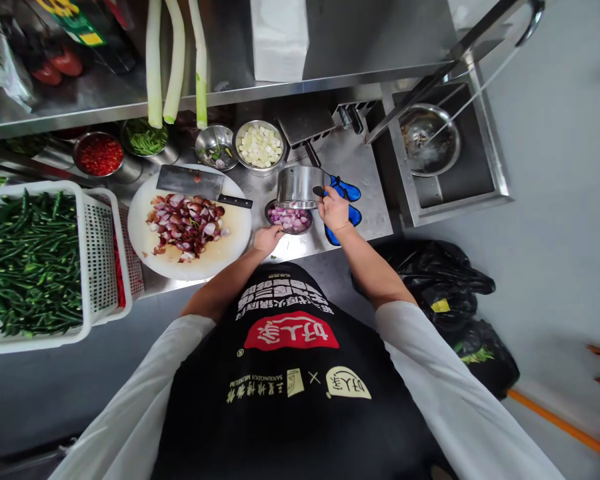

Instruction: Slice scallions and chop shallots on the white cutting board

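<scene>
My right hand (335, 211) is closed at the side of a steel pot (300, 185), near a dark piece like a handle. The pot hangs tilted over a small metal bowl (310, 229) holding chopped purple onion pieces (289, 218). With fingers closed at the bowl's left rim, my left hand (269, 239) steadies it on the steel counter. To the left lies a round white cutting board (237, 247), bearing onion skins and trimmings (187, 227) and a cleaver (190, 181) with a black handle. The pot's inside is hidden.
Bowls of white cubes (260, 145), red chillies (99, 155) and green pieces (147, 137) stand behind. A white basket (96, 260) of green chillies is at left. Blue-black items (347, 189) lie right of the pot. A sink (485, 173) and black bags (430, 273) are farther right.
</scene>
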Motion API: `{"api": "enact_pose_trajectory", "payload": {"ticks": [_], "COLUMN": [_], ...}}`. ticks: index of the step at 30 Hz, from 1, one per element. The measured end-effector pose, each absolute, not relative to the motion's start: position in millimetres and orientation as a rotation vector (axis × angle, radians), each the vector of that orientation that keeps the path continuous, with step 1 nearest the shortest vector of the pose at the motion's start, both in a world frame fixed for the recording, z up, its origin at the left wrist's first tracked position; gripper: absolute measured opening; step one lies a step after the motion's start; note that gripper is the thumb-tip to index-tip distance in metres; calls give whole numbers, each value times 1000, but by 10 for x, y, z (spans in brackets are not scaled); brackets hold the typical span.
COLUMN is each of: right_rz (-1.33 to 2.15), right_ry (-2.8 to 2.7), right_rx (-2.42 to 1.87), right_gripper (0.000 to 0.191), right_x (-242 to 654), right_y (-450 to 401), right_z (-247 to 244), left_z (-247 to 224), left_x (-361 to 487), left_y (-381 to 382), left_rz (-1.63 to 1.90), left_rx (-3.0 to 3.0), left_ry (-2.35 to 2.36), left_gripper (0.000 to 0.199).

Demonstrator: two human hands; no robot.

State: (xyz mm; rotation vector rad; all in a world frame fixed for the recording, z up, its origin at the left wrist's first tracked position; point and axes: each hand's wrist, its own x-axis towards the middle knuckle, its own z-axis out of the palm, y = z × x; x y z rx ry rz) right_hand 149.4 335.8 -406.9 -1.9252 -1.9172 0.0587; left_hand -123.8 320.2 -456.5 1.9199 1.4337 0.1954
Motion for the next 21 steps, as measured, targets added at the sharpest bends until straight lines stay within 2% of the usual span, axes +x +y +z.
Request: {"api": "enact_pose_trajectory", "payload": {"ticks": [5, 9, 13, 17, 21], "right_rz": [98, 89, 108, 169, 216], "right_ry": [-1954, -1949, -1923, -1917, -1925], "right_rx": [-1933, -1942, -1947, -1917, -1935], "right_gripper": [25, 25, 26, 25, 25], "right_x": [1422, 1403, 1395, 1358, 1307], "right_y": [3356, 3384, 3396, 3400, 3353], "right_z": [-4262, -4380, -4436, -4420, -4435], "left_z": [-4749, -4697, -4421, -4045, -3820], "left_x": [-1316, -1377, -1358, -1260, -1200], "left_y": [3112, 3012, 3152, 3581, 3818], "left_rz": [107, 188, 431, 536, 499], "left_rx": [1752, 1509, 955, 385, 152], "left_ry": [1491, 1437, 1383, 1113, 971], "left_gripper": [31, 39, 11, 37, 37]}}
